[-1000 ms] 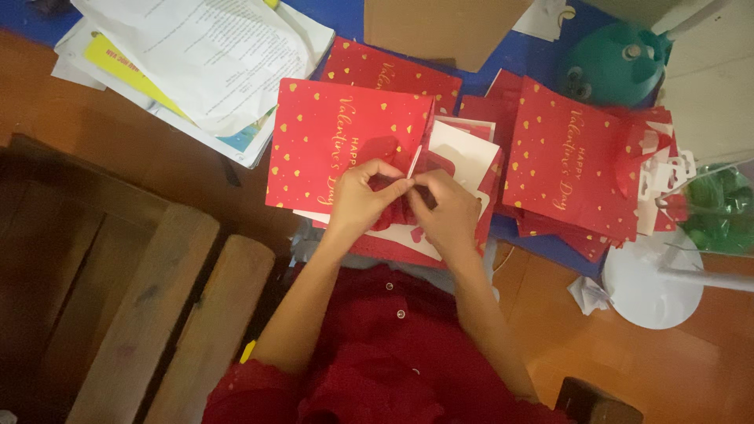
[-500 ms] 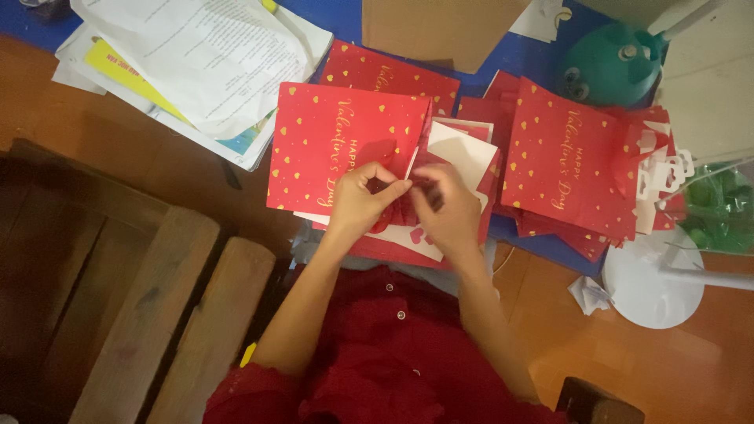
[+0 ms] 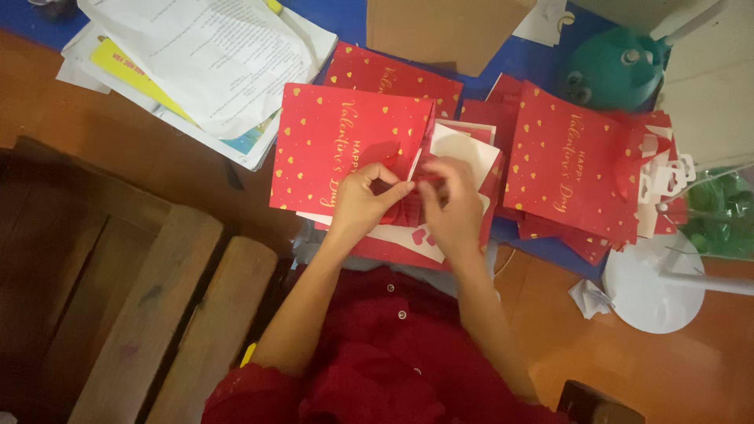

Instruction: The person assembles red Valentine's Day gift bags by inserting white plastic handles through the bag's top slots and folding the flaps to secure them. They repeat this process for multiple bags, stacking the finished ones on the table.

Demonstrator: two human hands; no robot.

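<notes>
On the red gold-spotted card stack (image 3: 345, 149), left hand (image 3: 363, 200) and right hand (image 3: 454, 206), each grip pinched on a small red paper piece (image 3: 416, 184).

We see a flat brown cardboard box (image 3: 444, 31) at the top edge, lying on the blue mat. Just right of it sits a small white paper label (image 3: 542, 20). At the far right, a clear plastic packet of green pieces (image 3: 719, 212) rests beside white plastic hang-tabs (image 3: 667, 180) jutting from the red stack. We find no screens or signs.
</notes>
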